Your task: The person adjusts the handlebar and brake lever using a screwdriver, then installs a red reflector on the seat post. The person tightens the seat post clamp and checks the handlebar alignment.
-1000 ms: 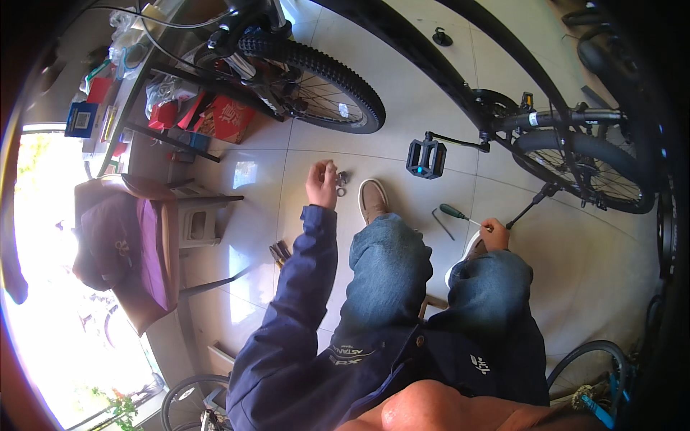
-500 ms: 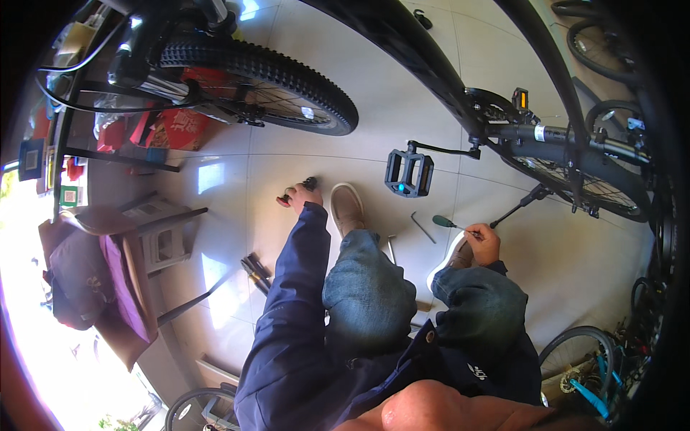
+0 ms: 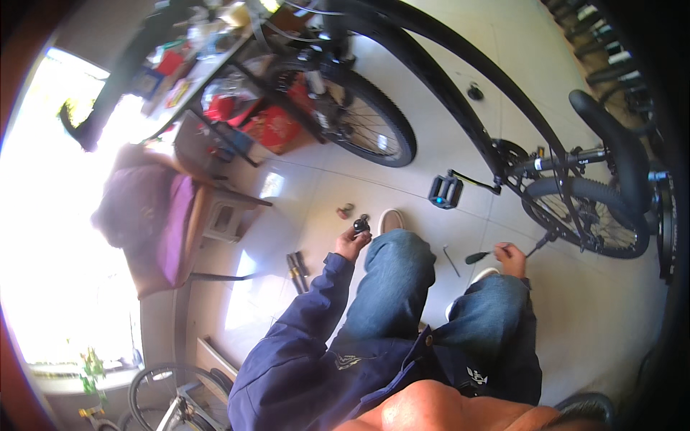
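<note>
Both of the person's bare hands are in my view, low over the tiled floor (image 3: 568, 309), w/ a black bike frame (image 3: 449, 82) ahead of them. L hand (image 3: 350, 246): fingers drawn in around a small, rounded black part (image 3: 361, 225); I can't tell its exact kind at this res. It sits up at the fingertips, just beside the L shoe (image 3: 391, 220). A couple of small round metallic pcs (image 3: 345, 211) lie on the floor nearby, fwd & a bit L of that hand. R hand (image 3: 511, 261): fingers narrow, pinching a screwdriver by the shaft end; its dark green handle (image 3: 476, 257) points L, away from the hand. I make out the R shoe (image 3: 486, 273) just below, & the kickstand (image 3: 540, 244) close on the R side. Btwn the hands, nearer the R, a hex key (image 3: 451, 261) lies on the floor. Dark-handled tools (image 3: 297, 271) lie L of the L forearm. Beyond, approx. centre, I have the pedal (image 3: 445, 192) on its crank, well apart from both hands; the front wheel (image 3: 411, 147) is upper L of it.
</note>
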`<state>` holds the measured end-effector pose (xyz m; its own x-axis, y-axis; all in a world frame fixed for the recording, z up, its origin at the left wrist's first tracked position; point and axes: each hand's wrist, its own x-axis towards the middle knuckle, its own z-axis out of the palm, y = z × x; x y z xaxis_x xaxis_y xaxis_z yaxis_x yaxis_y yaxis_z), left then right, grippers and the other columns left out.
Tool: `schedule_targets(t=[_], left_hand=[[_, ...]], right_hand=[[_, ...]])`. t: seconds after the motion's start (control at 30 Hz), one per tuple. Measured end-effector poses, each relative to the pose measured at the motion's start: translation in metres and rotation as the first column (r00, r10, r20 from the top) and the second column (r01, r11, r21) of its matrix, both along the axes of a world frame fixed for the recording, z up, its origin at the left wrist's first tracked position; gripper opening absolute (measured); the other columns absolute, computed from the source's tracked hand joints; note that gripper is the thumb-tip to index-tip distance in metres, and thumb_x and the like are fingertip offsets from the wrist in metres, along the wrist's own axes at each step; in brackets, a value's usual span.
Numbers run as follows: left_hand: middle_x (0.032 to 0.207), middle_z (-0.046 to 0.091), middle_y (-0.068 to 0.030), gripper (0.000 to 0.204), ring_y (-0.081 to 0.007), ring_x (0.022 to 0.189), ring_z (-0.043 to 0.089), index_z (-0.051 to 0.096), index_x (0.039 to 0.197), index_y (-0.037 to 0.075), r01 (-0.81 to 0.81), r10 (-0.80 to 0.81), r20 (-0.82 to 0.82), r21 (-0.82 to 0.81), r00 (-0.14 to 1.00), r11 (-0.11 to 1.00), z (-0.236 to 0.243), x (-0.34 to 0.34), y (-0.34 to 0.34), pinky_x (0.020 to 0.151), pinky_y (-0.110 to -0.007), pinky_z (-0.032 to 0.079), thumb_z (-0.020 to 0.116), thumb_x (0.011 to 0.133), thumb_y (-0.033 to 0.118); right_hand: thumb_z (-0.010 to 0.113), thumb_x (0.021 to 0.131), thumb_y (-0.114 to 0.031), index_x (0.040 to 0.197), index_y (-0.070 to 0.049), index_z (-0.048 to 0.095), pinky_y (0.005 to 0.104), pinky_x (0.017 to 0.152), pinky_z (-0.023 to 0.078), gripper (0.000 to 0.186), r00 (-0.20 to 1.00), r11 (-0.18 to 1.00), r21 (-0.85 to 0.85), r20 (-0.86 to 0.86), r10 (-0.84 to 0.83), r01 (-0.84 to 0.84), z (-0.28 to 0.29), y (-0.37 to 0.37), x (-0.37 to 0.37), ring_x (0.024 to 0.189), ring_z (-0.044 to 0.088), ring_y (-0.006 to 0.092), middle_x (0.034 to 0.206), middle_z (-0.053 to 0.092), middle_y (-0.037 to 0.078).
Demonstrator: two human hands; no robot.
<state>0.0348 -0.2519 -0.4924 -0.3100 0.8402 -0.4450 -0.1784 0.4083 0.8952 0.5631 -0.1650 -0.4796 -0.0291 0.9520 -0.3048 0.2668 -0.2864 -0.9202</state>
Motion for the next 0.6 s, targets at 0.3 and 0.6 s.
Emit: schedule_targets(t=[0.3, 0.6], left_hand=[[0.122, 0.072, -0.0119, 0.032, -0.0211, 0.104, 0.071, 0.066, 0.13, -0.003, -0.059, -0.002, 0.144, 0.421, 0.99, 0.905, 0.23, 0.018, -0.018, 0.094, -0.033, 0.058, 0.069, 0.101, 0.009], [0.09, 0.065, -0.0051, 0.019, -0.0137, 0.081, 0.061, 0.067, 0.101, 0.002, -0.096, -0.262, 0.534, 0.551, 0.804, 0.829, 0.292, 0.128, 0.076, 0.077, -0.03, 0.053, 0.069, 0.104, 0.02]], right_hand=[[0.048, 0.114, -0.03, 0.122, -0.008, 0.06, 0.022, 0.067, 0.05, 0.026, 0.998, 0.829, 0.555, 0.036, 0.052, -0.063, 0.271, 0.02, 0.012, 0.085, 0.065, 0.008, 0.105, 0.075, 0.005], [0.063, 0.107, -0.035, 0.104, -0.004, 0.069, 0.0191, 0.055, 0.043, 0.032, 0.894, 0.811, 0.422, -0.005, 0.449, -0.405, 0.33, 0.006, -0.11, 0.063, 0.053, 0.0029, 0.078, 0.068, 0.002]])
